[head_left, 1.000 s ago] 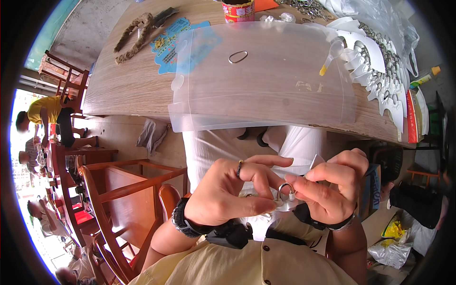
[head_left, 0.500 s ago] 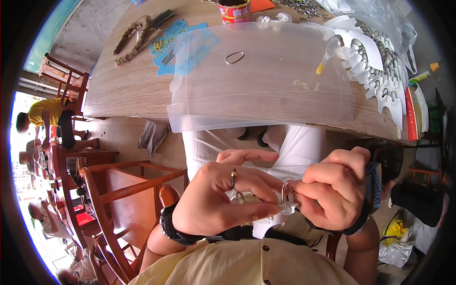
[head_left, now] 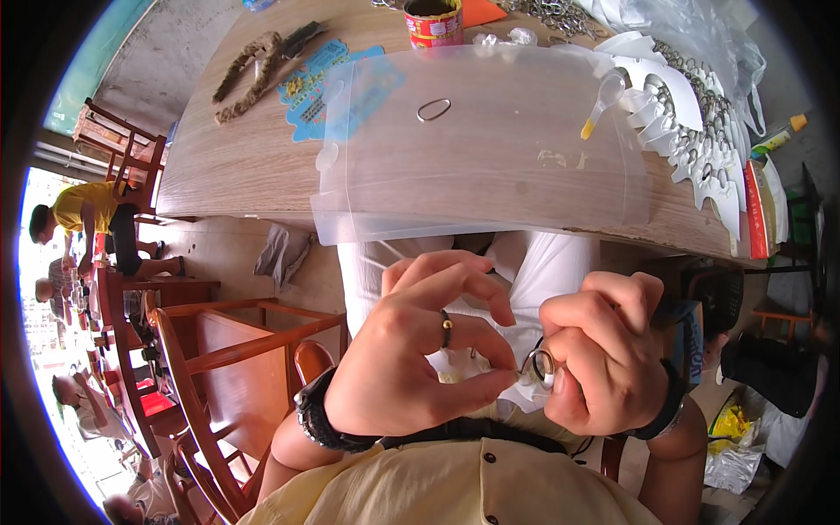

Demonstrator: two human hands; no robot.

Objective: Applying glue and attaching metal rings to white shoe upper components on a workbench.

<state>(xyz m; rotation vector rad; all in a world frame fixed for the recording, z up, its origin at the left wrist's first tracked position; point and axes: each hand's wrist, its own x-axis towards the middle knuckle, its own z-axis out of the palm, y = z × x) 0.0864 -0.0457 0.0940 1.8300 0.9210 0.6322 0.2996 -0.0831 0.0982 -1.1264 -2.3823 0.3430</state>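
Above my lap, my right hand (head_left: 604, 354) is closed on a small metal ring (head_left: 542, 355) between thumb and curled fingers. Just left of it, my left hand (head_left: 411, 350) has thumb and index finger pinched together right against the ring. Whatever lies in that pinch is too small and pale to make out. The left hand's other fingers are raised and loosely bent. On the table in front, an oval metal ring (head_left: 434, 109) lies on a translucent plastic sheet (head_left: 499, 166).
To the right on the table are white cut cards (head_left: 726, 206) with many metal rings and a plastic spoon (head_left: 604, 101). A red tin (head_left: 435, 24), a blue card (head_left: 306, 109) and a fuzzy brown loop (head_left: 236, 66) lie farther off. A wooden chair (head_left: 254, 350) stands left.
The metal ring has turned, its round opening now showing more. My left hand has rotated, with its upper fingers lifting and spreading. My right thumb now presses on the ring.
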